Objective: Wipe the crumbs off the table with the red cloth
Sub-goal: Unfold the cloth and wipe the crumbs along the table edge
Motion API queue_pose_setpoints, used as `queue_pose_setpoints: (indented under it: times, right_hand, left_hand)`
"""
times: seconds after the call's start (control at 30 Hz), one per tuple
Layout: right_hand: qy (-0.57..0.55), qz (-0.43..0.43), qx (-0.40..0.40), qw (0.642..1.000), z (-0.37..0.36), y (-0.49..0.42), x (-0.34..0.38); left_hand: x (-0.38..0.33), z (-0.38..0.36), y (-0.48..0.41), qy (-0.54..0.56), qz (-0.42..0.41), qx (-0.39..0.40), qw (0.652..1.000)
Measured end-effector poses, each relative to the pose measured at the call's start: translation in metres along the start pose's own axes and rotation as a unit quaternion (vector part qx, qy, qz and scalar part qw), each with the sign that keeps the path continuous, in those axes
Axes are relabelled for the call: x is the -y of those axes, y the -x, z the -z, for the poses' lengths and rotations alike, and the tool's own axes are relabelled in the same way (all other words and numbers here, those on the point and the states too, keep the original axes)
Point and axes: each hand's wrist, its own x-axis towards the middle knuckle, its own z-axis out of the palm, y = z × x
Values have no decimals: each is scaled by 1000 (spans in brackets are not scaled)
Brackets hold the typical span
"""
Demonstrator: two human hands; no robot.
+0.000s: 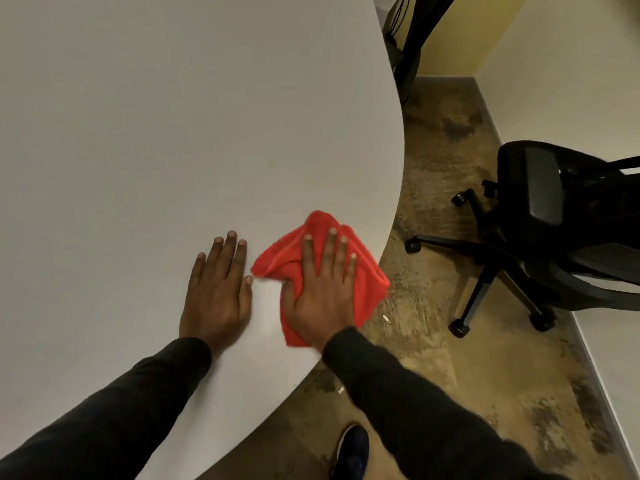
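Observation:
The red cloth [367, 271] lies bunched on the white round table [173, 133], right at its near right edge, with one corner hanging over the rim. My right hand [323, 289] presses flat on the cloth, fingers spread, thumb tucked into a fold. My left hand [218, 289] rests flat on the bare tabletop just left of the cloth, palm down, holding nothing. I make out no crumbs on the tabletop. Two small pale bits [386, 319] lie on the floor just off the table's edge.
A black office chair on casters [540, 230] stands on the mottled brown floor to the right. A dark stand or leg [412, 46] rises at the far right of the table. My dark shoe [351, 452] shows below the table edge. Walls close the right side.

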Motion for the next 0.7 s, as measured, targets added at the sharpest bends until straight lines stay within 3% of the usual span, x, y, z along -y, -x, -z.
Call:
queue_pose_setpoints:
  times: [0.1,0.27,0.4,0.53,0.63,0.7]
  right_hand:
    - [42,-7,2,999,18,-65,-26]
    - [21,-132,0,991,38,-144,-27]
    - [-18,16,-11,1000,2,-33,19]
    - [-13,103,-1,995,-6,41,-7]
    - [34,72,-2,997,12,-17,-51]
    - [57,5,-6,998,29,-79,-69]
  left_hand:
    - [1,-2,-1,-4,0,-1,1000]
    - [1,-2,0,-4,3,-1,1000]
    - [-2,2,0,7,1,-2,1000]
    - [-1,2,1,10,3,7,1000]
    - [-2,1,1,7,4,-1,1000]
    - [-2,0,0,3,3,-3,1000]
